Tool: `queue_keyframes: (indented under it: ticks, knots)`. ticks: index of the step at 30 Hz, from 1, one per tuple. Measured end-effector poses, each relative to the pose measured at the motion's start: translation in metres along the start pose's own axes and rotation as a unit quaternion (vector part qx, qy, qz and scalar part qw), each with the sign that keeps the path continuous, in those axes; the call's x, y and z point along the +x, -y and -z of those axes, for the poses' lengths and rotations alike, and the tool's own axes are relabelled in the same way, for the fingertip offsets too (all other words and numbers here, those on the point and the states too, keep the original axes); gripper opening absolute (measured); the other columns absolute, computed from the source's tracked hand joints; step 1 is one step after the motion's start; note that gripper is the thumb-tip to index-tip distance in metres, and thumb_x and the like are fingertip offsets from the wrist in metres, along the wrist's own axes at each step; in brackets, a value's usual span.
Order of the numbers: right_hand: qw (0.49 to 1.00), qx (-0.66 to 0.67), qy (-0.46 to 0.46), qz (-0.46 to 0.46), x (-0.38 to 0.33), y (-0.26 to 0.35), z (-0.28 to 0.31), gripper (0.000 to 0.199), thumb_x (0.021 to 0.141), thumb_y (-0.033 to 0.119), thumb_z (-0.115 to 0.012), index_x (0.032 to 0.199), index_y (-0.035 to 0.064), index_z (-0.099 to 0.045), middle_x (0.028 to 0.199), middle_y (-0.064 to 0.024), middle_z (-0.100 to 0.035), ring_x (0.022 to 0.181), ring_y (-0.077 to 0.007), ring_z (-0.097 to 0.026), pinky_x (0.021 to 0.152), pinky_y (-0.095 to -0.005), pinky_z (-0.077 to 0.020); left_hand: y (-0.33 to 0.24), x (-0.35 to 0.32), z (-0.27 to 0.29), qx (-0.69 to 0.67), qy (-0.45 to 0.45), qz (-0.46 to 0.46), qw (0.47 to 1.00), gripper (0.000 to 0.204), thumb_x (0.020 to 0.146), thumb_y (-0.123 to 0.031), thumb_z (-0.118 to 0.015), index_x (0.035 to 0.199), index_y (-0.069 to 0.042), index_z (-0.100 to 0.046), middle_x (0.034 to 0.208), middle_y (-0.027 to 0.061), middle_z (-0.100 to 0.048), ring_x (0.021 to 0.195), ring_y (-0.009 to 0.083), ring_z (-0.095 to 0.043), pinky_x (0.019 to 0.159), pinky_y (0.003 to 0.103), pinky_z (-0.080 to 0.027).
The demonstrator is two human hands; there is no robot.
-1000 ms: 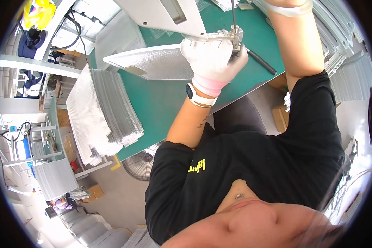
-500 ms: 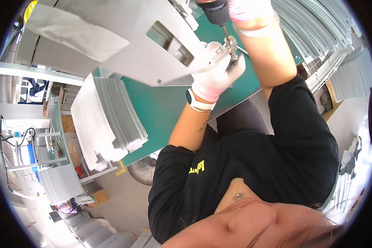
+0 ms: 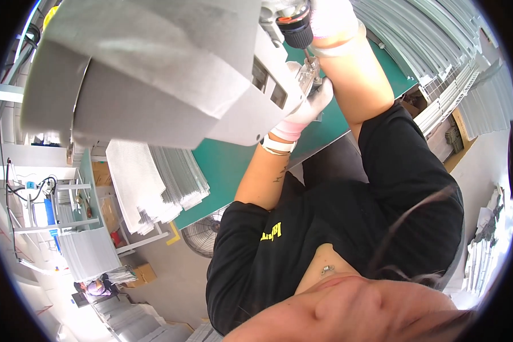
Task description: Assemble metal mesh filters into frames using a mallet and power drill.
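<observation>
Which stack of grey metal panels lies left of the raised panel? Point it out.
The fanned stack of ribbed grey metal panels on the green table's left end; the other stacks lie right of both gloved hands.

Large grey sheet-metal panel [image 3: 154, 74]: folded edges, two small rectangular cutouts near right end, raised and tilted, fills upper left and centre of frame above green table. Power screwdriver [image 3: 293, 25]: black body, orange collar, top centre, pointing down, bit on small metal bracket [image 3: 309, 71] at panel's right edge.

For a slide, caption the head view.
Gloved left hand steadies a grey sheet-metal housing while the right hand drives a power screwdriver into it.
</observation>
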State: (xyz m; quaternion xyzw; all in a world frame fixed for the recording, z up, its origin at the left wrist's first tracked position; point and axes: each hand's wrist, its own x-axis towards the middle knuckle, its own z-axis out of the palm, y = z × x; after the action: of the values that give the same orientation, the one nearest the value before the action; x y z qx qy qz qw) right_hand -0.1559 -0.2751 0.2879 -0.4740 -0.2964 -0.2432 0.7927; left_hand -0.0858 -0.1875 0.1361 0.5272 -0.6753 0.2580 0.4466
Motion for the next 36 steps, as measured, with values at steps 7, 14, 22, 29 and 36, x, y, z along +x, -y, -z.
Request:
queue_keyframes:
  ticks: [7,14,22,29,36]
  knots:
    - [0.998,-0.036,-0.056,0.022,0.019,0.008,0.001,0.022,0.097,0.023,-0.061,0.109,0.0045,-0.062,0.081,-0.0022,-0.061,0.064,-0.0063,-0.053,0.054,-0.0196,-0.0412,-0.007,-0.009,0.012,0.03,-0.061,0.01,0.998,0.017,0.071,-0.022,-0.077,0.078,-0.013,-0.064,0.071,0.0017,-0.057,0.062,0.0226,-0.053,0.062,0.039,-0.042]
    - [0.98,-0.142,-0.057,0.127,0.027,0.032,-0.005,0.013,0.098,0.021,-0.062,0.1,0.0082,-0.065,0.083,0.0009,-0.065,0.071,-0.006,-0.06,0.062,-0.02,-0.0498,-0.07,-0.113,0.125,0.04,0.231,0.005,0.972,0.031,0.061,-0.03,-0.082,0.07,-0.015,-0.056,0.067,0.0014,-0.046,0.064,0.0235,-0.051,0.066,0.042,-0.035]
    - [0.984,-0.113,-0.073,0.12,0.027,0.008,-0.013,0.014,0.098,0.024,-0.062,0.1,0.0099,-0.064,0.083,0.0012,-0.065,0.068,-0.0065,-0.059,0.059,-0.0196,-0.0479,-0.079,-0.261,0.164,-0.02,0.551,0.029,0.834,0.011,0.079,-0.025,-0.064,0.085,-0.015,-0.064,0.082,0.0019,-0.06,0.082,0.0231,-0.061,0.078,0.04,-0.048]
    - [0.982,-0.081,-0.146,0.094,0.02,0.009,-0.028,0.016,0.098,0.027,-0.062,0.103,0.0117,-0.063,0.084,0.0002,-0.066,0.067,-0.0068,-0.062,0.054,-0.0199,-0.0488,0.021,-0.128,0.125,0.338,0.141,0.252,0.896,0.065,0.084,-0.033,-0.068,0.139,-0.007,-0.047,0.12,0.0241,-0.063,0.11,0.0412,-0.06,0.103,0.054,-0.04]
    - [0.948,-0.135,-0.249,0.143,0.011,0.02,-0.042,0.016,0.096,0.025,-0.066,0.106,0.0126,-0.065,0.082,0.0003,-0.068,0.067,-0.0074,-0.065,0.056,-0.0195,-0.0512,-0.02,-0.086,0.085,0.188,0.174,0.213,0.943,0.024,0.079,-0.031,-0.068,0.092,-0.01,-0.068,0.074,0.008,-0.061,0.071,0.0302,-0.06,0.072,0.046,-0.041]
